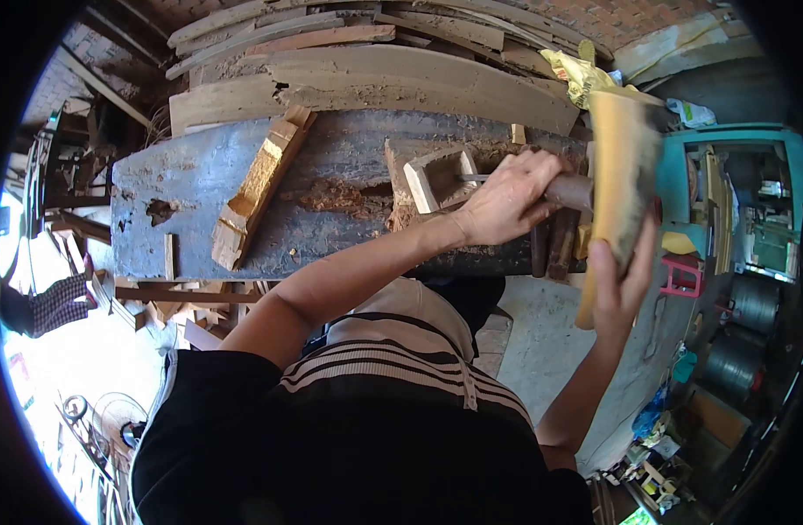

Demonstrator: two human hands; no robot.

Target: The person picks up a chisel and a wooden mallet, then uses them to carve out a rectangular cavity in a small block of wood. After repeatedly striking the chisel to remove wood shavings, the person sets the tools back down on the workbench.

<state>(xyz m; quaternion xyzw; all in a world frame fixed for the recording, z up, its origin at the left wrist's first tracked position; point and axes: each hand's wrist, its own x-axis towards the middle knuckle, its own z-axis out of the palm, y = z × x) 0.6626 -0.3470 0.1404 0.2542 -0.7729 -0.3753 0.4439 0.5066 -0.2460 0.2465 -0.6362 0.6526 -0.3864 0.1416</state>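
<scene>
Your left hand (517,194), at 2 o'clock, has its fingers clamped around a chisel (570,191), whose brown handle end points to 3 o'clock and whose metal shaft reaches toward 9 o'clock into the opening of a small wooden frame (419,188). That frame lies just past 12 o'clock on the dark, worn surface (191,157). Your right hand (624,284), at 3 o'clock, has its fingers clamped around the lower part of a long yellowish wooden block (613,166), blurred along one side; it overlaps the handle's end, and you cannot tell whether they touch. At 10 o'clock a notched wooden piece (259,188) with a golden face lies slantwise on the surface, and a small stick (168,255) lies at 9 o'clock. Long planks (392,83) are stacked at 12 o'clock. Between 1 and 2 o'clock sits a crumpled yellow bag (578,77); its markings are too small to read. A pink stool (681,276) stands at 3 o'clock.
</scene>
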